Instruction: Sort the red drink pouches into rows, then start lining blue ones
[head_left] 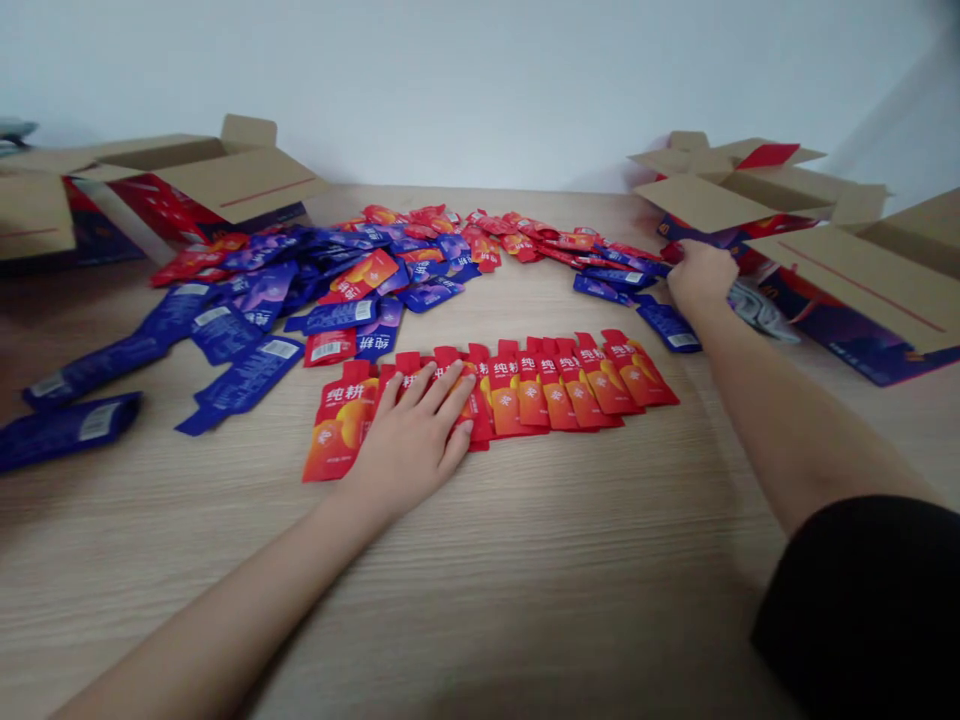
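Observation:
A row of overlapping red pouches with orange fruit prints lies face up in the middle of the table. My left hand rests flat on the row's left part, fingers spread, covering some of the pouches. Far to the right, my right hand is closed on a red pouch, of which only a small part shows by the fingers. Near that hand lie blue pouches. Behind the row, a loose heap of red and blue pouches spreads across the table.
Open cardboard boxes stand at the left and at the right. Several blue pouches lie at the left of the wooden table. A crumpled grey, plastic-like item sits by the right box. A white wall rises behind.

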